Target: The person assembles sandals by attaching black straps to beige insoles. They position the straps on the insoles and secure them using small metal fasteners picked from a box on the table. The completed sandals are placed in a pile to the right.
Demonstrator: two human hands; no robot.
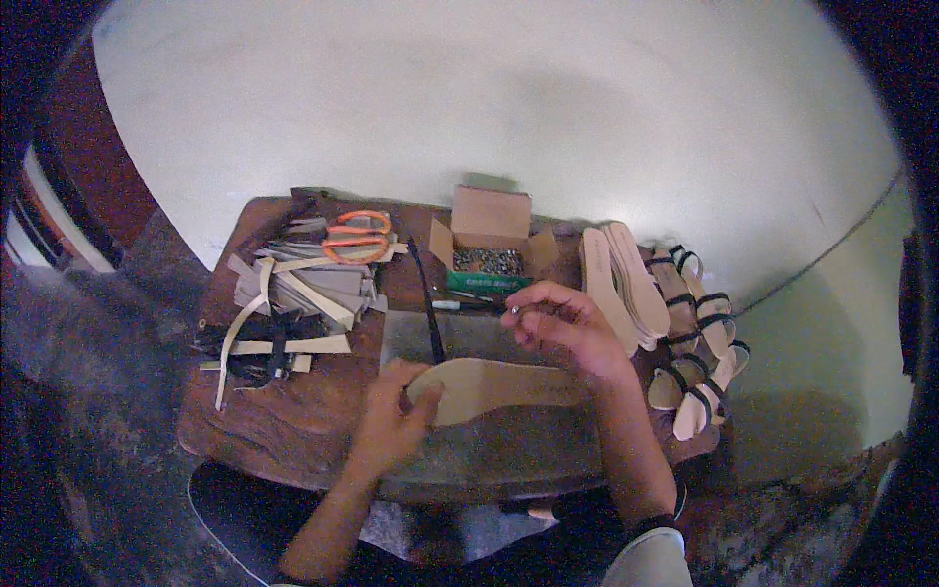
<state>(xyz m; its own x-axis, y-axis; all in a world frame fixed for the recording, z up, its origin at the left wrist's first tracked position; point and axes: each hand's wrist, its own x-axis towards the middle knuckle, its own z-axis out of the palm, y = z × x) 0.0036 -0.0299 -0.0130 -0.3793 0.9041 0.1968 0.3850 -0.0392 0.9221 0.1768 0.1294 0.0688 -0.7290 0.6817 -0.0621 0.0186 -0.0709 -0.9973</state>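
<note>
A tan shoe insole point(501, 384) lies crosswise over a grey panel on the table in front of me. My left hand point(393, 416) grips its rounded left end, thumb on top and fingers at the far edge. My right hand point(567, 328) is raised above the insole's right end. Its thumb and fingertips pinch a small shiny metal piece point(515, 310), too small to name surely. Just beyond that hand stands an opened cardboard box point(489, 283) filled with small metal pieces. A black strap point(428, 305) lies between the box and the left-hand piles.
Orange-handled scissors point(357, 238) rest on grey strips point(318, 277) at the left, with pale and black straps nearer. A pen point(447, 305) lies before the box. Stacked insoles point(626, 289) and sandals with black straps point(696, 338) line the table's right side. A pale wall point(509, 117) rises behind.
</note>
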